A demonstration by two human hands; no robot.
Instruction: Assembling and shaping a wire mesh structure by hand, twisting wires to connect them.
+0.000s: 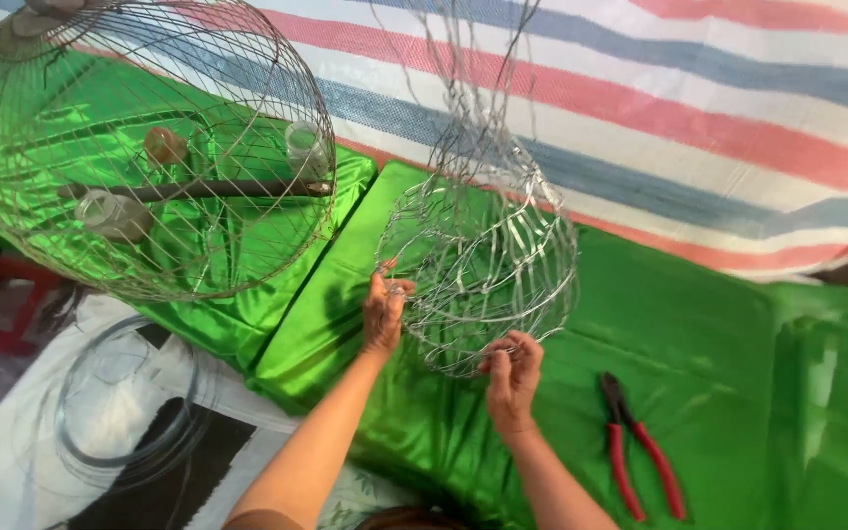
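Note:
A half-made wire cage frame (pixel 483 265) of thin silver wire stands on the green satin cloth (pixel 699 324), with long loose wire ends rising from its top. My left hand (pixel 385 312) grips its left rim. My right hand (pixel 512 371) pinches wires at its lower front edge. Both hands touch the frame from below.
A finished round wire cage (pixel 149 147) with a dark perch and small cups lies at the upper left. Red-handled pliers (pixel 635 447) rest on the cloth to the right of my right hand. A coil of wire (pixel 125 402) lies at lower left. Behind is a striped tarp (pixel 699 108).

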